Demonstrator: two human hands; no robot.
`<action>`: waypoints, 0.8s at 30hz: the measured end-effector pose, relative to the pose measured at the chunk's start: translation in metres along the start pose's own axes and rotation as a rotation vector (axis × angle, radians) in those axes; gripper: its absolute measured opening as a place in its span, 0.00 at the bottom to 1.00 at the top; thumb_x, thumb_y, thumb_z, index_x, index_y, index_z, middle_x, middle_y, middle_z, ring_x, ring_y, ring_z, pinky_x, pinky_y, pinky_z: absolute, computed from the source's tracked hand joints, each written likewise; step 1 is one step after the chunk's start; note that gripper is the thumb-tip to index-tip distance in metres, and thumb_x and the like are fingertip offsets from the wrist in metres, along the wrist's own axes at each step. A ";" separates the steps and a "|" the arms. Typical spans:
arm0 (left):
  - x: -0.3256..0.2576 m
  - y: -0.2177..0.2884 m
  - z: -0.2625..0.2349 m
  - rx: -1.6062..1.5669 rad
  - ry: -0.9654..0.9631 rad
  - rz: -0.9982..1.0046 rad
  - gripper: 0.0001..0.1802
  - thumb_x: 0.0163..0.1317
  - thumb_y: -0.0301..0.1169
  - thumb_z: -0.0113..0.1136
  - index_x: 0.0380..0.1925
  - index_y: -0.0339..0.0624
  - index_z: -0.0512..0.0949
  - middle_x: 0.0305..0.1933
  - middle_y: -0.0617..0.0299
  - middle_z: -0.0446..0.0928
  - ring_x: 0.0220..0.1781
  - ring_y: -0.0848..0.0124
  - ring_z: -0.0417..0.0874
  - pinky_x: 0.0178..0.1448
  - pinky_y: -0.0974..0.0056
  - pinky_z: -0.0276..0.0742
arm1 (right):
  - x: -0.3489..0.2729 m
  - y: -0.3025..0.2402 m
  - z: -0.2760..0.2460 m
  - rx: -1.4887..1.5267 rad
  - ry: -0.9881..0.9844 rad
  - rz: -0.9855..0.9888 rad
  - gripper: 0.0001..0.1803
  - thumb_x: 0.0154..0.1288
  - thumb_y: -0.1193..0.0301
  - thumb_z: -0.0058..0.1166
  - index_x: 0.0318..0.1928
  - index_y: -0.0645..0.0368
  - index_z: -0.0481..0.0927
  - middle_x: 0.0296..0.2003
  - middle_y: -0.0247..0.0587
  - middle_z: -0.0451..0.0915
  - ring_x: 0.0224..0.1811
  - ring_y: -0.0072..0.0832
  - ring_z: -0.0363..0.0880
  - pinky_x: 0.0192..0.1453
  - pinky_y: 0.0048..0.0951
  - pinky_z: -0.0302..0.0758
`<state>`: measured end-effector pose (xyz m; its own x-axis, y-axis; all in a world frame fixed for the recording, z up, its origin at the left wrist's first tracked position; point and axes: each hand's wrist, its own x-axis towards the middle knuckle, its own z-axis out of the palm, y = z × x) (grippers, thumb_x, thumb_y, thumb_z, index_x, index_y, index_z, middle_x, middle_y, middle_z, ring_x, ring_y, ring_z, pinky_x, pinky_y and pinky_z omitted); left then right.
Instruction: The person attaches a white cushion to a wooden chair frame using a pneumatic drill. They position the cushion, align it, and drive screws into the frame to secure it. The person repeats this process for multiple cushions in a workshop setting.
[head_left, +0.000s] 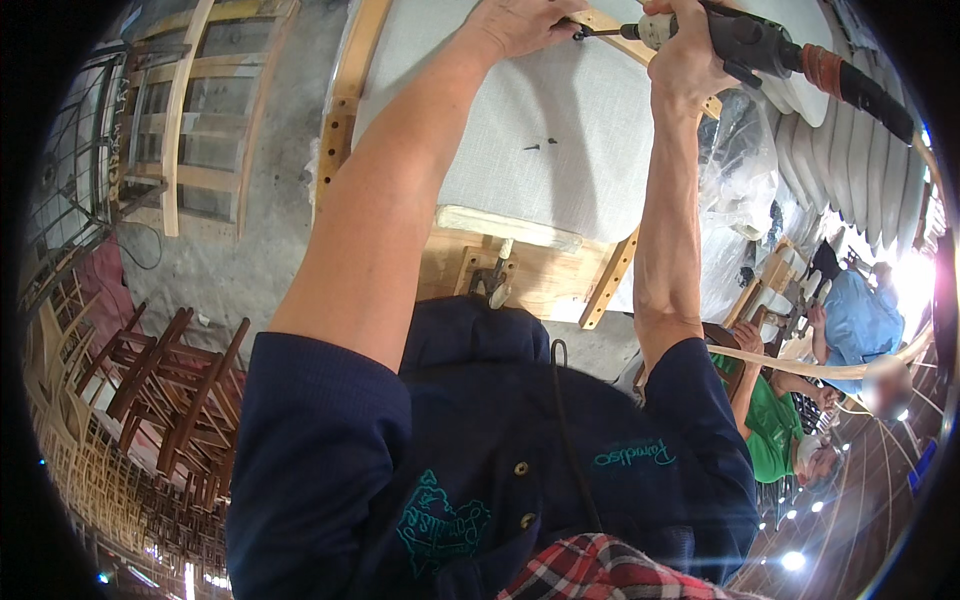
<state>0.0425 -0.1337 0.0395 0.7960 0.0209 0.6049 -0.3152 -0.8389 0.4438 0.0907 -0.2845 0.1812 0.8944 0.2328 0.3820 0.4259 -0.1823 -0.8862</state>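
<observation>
In the head view my right hand (688, 62) is wrapped round a dark power screwdriver (750, 42) with a pale nose and an orange-red collar. Its long thin bit (608, 32) points left. At the bit's tip, the fingers of my left hand (522, 24) are pinched together beside a small dark piece, too small to name. Both hands are over a large panel (480, 150) covered in pale grey fabric. Lying loose on that fabric are small dark screws (540, 146).
Wooden rails with holes (335, 150) flank the panel. A metal clamp (497, 275) sits at its near edge. Wooden frames (185, 120) stand left; stacked brown wooden frames (170, 390) are lower left. Pale curved cushions (850, 170) stand right, where two people work, one in green (775, 430).
</observation>
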 end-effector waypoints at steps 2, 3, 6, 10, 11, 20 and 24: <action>0.000 0.000 0.000 -0.002 -0.017 -0.002 0.18 0.52 0.37 0.69 0.45 0.50 0.83 0.44 0.64 0.81 0.50 0.59 0.78 0.60 0.51 0.74 | 0.000 0.001 0.001 0.023 0.014 0.013 0.03 0.66 0.75 0.57 0.36 0.62 0.80 0.25 0.33 0.81 0.28 0.21 0.76 0.36 0.25 0.73; 0.000 0.000 -0.001 -0.001 -0.014 -0.004 0.18 0.52 0.37 0.69 0.44 0.50 0.83 0.44 0.64 0.81 0.50 0.59 0.78 0.60 0.51 0.74 | 0.000 0.001 0.002 0.025 0.018 0.002 0.03 0.66 0.75 0.58 0.36 0.62 0.80 0.25 0.34 0.81 0.28 0.21 0.76 0.36 0.25 0.73; 0.000 0.001 -0.002 0.000 -0.018 -0.014 0.17 0.53 0.37 0.69 0.44 0.50 0.84 0.43 0.64 0.81 0.50 0.59 0.78 0.61 0.52 0.74 | -0.001 0.002 0.008 0.088 0.070 -0.027 0.02 0.65 0.77 0.58 0.36 0.62 0.80 0.25 0.35 0.81 0.27 0.21 0.76 0.35 0.25 0.73; 0.001 0.002 -0.002 0.009 -0.031 -0.031 0.17 0.53 0.37 0.69 0.44 0.50 0.84 0.43 0.64 0.81 0.49 0.59 0.78 0.60 0.52 0.74 | 0.000 0.008 0.008 0.110 0.074 -0.085 0.03 0.65 0.78 0.58 0.38 0.62 0.80 0.25 0.36 0.81 0.26 0.22 0.76 0.34 0.25 0.73; 0.001 0.002 -0.002 0.012 -0.030 -0.032 0.16 0.53 0.37 0.69 0.44 0.50 0.84 0.43 0.64 0.81 0.49 0.59 0.78 0.60 0.52 0.74 | 0.000 0.008 0.007 0.107 0.065 -0.048 0.03 0.65 0.78 0.58 0.39 0.62 0.80 0.25 0.35 0.81 0.26 0.22 0.76 0.35 0.25 0.73; -0.001 -0.001 0.003 0.027 -0.014 -0.007 0.17 0.53 0.38 0.69 0.43 0.50 0.84 0.43 0.65 0.80 0.50 0.60 0.78 0.60 0.53 0.73 | 0.001 -0.001 0.001 0.369 0.076 0.151 0.06 0.63 0.76 0.59 0.41 0.62 0.80 0.24 0.33 0.81 0.27 0.21 0.75 0.37 0.24 0.72; 0.000 -0.001 0.001 0.027 -0.028 -0.017 0.17 0.53 0.38 0.69 0.44 0.50 0.84 0.43 0.65 0.80 0.50 0.60 0.78 0.60 0.53 0.73 | 0.002 0.001 0.001 0.333 0.085 0.138 0.07 0.63 0.77 0.59 0.42 0.62 0.80 0.25 0.34 0.81 0.28 0.21 0.76 0.38 0.25 0.73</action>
<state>0.0434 -0.1340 0.0385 0.8155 0.0203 0.5785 -0.2875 -0.8531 0.4354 0.0929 -0.2836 0.1807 0.9543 0.1451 0.2613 0.2456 0.1174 -0.9622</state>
